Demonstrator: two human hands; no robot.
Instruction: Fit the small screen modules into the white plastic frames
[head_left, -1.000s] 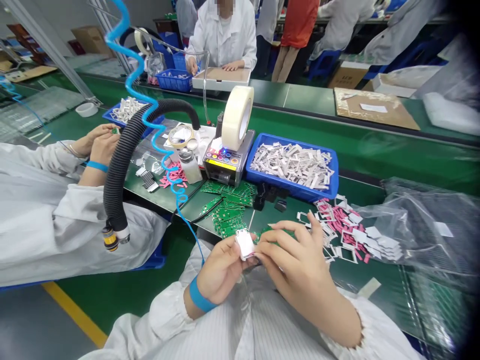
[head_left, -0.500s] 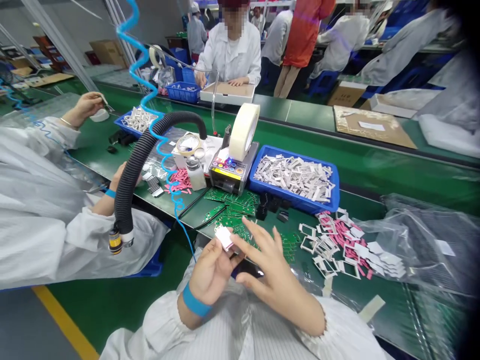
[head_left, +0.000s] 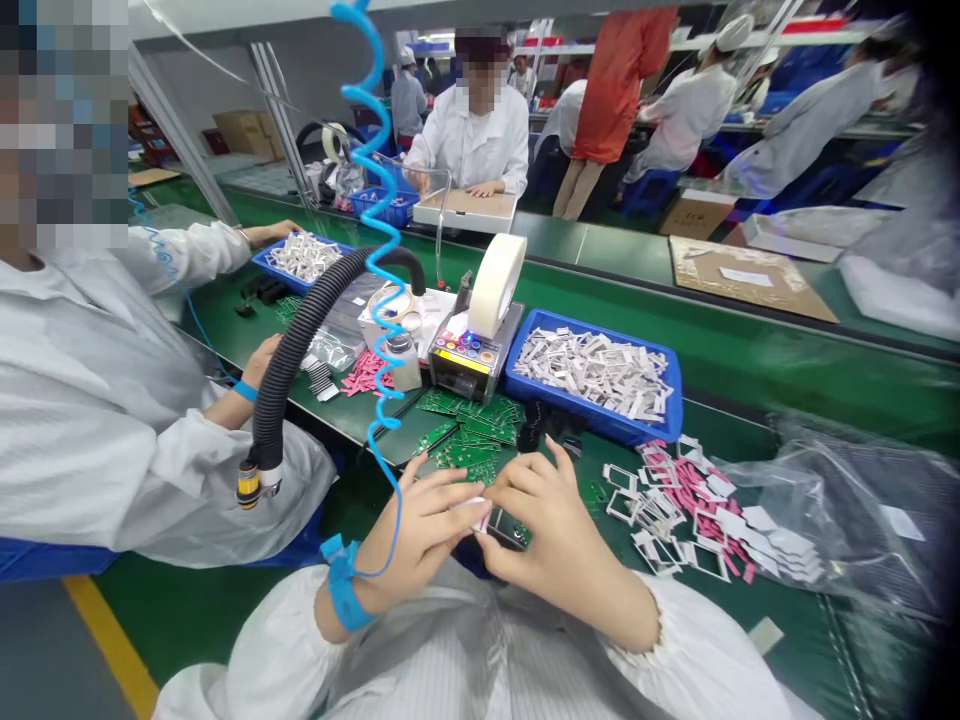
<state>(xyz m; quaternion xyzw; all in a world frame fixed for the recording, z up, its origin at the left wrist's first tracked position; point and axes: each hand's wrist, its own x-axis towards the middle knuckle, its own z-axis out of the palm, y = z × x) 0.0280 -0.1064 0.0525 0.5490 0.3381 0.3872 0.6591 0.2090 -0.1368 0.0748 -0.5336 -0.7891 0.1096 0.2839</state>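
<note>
Since half a second ago, both hands have dropped lower and drawn together: the right one was spread open in the air and now curls in against the left. The neighbour's arm, raised before, now reaches to a tray in the upper left of the frame.

At the far left, a co-worker's sleeve (head_left: pixel 112 420) fills the side of the frame. Just right of it a black hose (head_left: pixel 300 340) arches down off the green table (head_left: pixel 750 340). A blue coiled cord (head_left: pixel 379 250) hangs from the top of the frame and runs down to the wrist strap (head_left: pixel 341 590) on my left arm.

Low in the centre, my left hand (head_left: pixel 424 525) is closed on the white piece (head_left: pixel 474 512), with the thumb on top and the fingers folded under it. My right hand (head_left: pixel 559 540) sits just right of it, fingers bent and fingertips touching the same piece. I cannot tell whether that hand really clamps it or only rests against it. The piece lies between the two hands, just above my lap, at the near edge of the table.

Behind my hands lie green boards (head_left: pixel 469 430), and above them stands a tape dispenser (head_left: pixel 472 355). To its right is a blue bin (head_left: pixel 667 405) heaped with white frames (head_left: pixel 592 365). More frames and pink tabs (head_left: pixel 690 495) are strewn right of my right hand. A plastic bag (head_left: pixel 847 500) lies at the far right.
</note>
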